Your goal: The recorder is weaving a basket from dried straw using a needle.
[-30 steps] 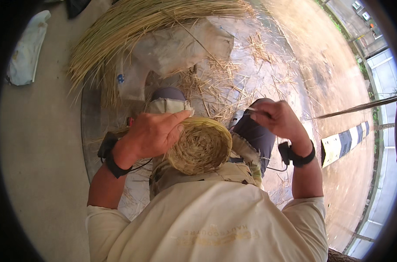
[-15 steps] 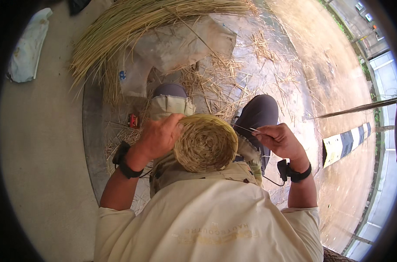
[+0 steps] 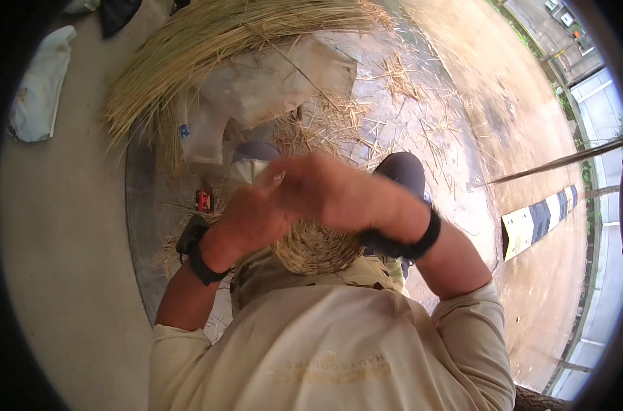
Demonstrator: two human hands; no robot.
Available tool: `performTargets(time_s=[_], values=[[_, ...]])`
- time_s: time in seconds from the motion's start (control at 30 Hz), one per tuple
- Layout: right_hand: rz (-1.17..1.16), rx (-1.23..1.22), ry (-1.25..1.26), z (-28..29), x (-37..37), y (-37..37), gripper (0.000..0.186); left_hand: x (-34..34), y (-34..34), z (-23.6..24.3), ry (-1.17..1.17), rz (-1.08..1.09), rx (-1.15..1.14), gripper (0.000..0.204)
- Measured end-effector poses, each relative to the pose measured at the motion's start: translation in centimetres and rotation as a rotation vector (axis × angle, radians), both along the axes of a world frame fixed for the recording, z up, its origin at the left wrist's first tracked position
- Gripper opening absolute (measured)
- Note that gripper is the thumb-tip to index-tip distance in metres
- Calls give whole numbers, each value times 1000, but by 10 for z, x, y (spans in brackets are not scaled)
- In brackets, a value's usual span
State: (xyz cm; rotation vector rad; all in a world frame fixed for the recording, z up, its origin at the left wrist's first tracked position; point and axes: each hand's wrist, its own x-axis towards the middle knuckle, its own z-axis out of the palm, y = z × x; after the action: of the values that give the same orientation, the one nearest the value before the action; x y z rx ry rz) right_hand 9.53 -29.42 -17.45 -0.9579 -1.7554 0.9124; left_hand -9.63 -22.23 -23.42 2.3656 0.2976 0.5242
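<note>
A small round basket [image 3: 317, 250] of coiled, woven straw rests in my lap, and only its lower part shows beneath my hands. At its left side my left hand [image 3: 253, 214] is closed on the rim, with the fingertips covered. Across the top of the basket reaches my right hand [image 3: 335, 192], smeared by motion and overlapping the left hand's fingers. Its own fingers are too blurred to read, and I cannot see whether the thin needle-like tool is in them. A small pale spot shows by the fingertips.
A large bundle of long straw [image 3: 236, 41] lies at the far left beside a translucent plastic sheet [image 3: 270, 82]. Loose straw bits [image 3: 332, 120] litter the ground mat. A small red box [image 3: 203, 200] sits left of my knee; a black-and-white striped barrier [image 3: 541, 220] stands at right.
My right hand has swung left from beside the basket to meet my left hand, now hiding the basket's upper part. The thin tool it held no longer shows. My left hand stays at the rim.
</note>
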Motion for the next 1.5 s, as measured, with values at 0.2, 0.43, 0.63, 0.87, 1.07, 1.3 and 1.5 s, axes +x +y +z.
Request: performTargets(time_s=[0.2,0.43,0.63,0.87,1.07,1.3,1.5], values=[[106,-134,-686,-15,-21,-61,36,-5,8,3,106,97,14,44],[-58,-164,-633,-32,-20,-87,36,-3,8,-5,142,156,-2,23],[-419,9,-138,-52,11,-109,25,-8,7,-7,141,278,0,19],[-437,-73,-429,-32,-5,-95,10,-8,1,10,2,353,20,18],[-444,-119,-427,-34,-20,-83,8,-8,-5,17,19,356,46,19],[-457,-146,-403,-34,-22,-84,9,-7,-6,18,30,348,32,19],[-439,-240,-252,-25,-22,-84,9,-5,-11,16,28,371,106,18]])
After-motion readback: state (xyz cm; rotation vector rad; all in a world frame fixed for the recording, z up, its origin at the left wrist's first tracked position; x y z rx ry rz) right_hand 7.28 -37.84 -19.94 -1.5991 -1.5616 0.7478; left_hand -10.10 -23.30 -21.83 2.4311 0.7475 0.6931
